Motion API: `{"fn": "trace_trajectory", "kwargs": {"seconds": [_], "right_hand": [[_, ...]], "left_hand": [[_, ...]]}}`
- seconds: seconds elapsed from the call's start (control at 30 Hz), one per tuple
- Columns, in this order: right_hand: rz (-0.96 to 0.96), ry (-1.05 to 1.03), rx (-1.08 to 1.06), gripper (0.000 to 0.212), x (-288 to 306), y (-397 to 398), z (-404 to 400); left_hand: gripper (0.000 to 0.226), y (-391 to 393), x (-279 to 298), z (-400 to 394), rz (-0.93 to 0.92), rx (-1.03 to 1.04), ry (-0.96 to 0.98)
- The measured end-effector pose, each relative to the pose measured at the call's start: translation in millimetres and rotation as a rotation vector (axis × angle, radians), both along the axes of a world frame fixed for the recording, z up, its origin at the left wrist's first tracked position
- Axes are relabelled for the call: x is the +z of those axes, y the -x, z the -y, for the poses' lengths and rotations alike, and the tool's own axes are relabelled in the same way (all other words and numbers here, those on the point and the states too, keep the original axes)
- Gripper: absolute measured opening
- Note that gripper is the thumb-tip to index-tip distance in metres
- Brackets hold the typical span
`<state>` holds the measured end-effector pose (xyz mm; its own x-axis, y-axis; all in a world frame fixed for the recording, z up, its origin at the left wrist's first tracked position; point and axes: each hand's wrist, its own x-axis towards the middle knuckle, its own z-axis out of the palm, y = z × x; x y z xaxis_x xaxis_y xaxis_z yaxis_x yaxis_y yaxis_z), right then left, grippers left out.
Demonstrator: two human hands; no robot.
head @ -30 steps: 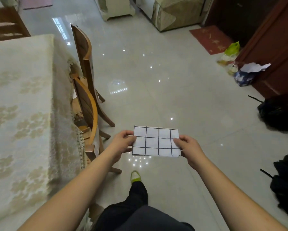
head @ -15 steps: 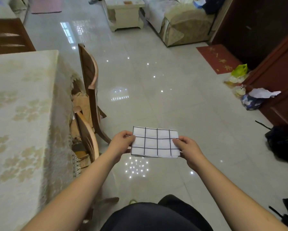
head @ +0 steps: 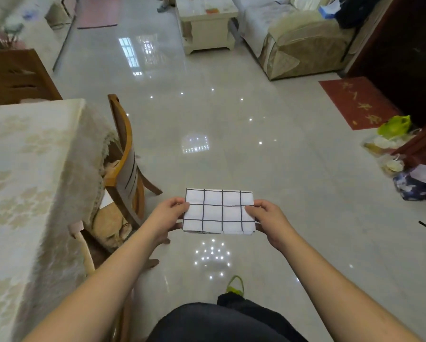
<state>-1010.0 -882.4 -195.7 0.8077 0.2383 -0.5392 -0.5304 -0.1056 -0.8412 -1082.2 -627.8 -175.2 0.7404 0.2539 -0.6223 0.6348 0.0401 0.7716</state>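
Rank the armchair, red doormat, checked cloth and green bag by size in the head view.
1. armchair
2. red doormat and checked cloth, about alike; the cloth is nearer the camera
3. green bag

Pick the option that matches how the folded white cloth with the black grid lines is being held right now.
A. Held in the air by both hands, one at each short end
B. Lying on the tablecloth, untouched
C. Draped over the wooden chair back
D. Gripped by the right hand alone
A: the folded white cloth with black grid lines hangs over the floor, the left hand pinching one short end and the right hand the other.
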Motion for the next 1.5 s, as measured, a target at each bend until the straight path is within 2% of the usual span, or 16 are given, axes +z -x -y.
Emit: {"fn": "trace_trajectory", "kwargs": {"seconds": [0.2, 0.37, 0.57, 0.7, 0.83, 0.97, 1.07, 1.2, 1.33, 1.5], "right_hand": [[-0.010, -0.006, 0.118, 0.018, 3.7, -84.7, -17.2], [0.003, 0.010, 0.164, 0.019, 2.4, -143.0, -40.6], [-0.011, 0.049, 0.209, 0.022, -1.8, -211.5, -80.1], [-0.010, 0.075, 0.232, 0.026, -1.8, -263.9, -124.3], [-0.016, 0.084, 0.249, 0.013, 8.7, -308.7, -171.6], [-0.004, 0.092, 0.263, 0.008, 15.9, -347.2, -216.1], [-0.002, 0.092, 0.287, 0.015, 17.6, -370.3, -247.6], [0.007, 0.076, 0.345, 0.013, 16.2, -409.3, -288.3], [-0.007, 0.059, 0.375, 0.025, 7.9, -455.4, -326.6], [-0.009, 0.026, 0.437, 0.017, 0.1, -530.7, -372.9]], "left_hand": [[0.023, -63.8, 12.8, -1.7, 0.075, 0.134, -0.013], [0.008, -109.6, 10.6, -20.4, 0.083, 0.201, 0.005], [0.013, -168.3, 0.1, -59.6, 0.098, 0.253, 0.027], [0.020, -211.8, -7.9, -101.8, 0.099, 0.278, 0.072], [0.025, -251.8, -6.6, -146.2, 0.080, 0.290, 0.087], [0.016, -286.7, 3.0, -183.9, 0.112, 0.325, 0.070], [0.012, -306.4, 10.8, -208.6, 0.126, 0.375, 0.042], [0.006, -332.3, 13.0, -242.8, 0.130, 0.407, 0.023], [0.005, -369.3, 6.7, -272.7, 0.111, 0.495, 0.007], [0.007, -432.4, -4.8, -308.3, 0.077, 0.552, 0.005]]}}
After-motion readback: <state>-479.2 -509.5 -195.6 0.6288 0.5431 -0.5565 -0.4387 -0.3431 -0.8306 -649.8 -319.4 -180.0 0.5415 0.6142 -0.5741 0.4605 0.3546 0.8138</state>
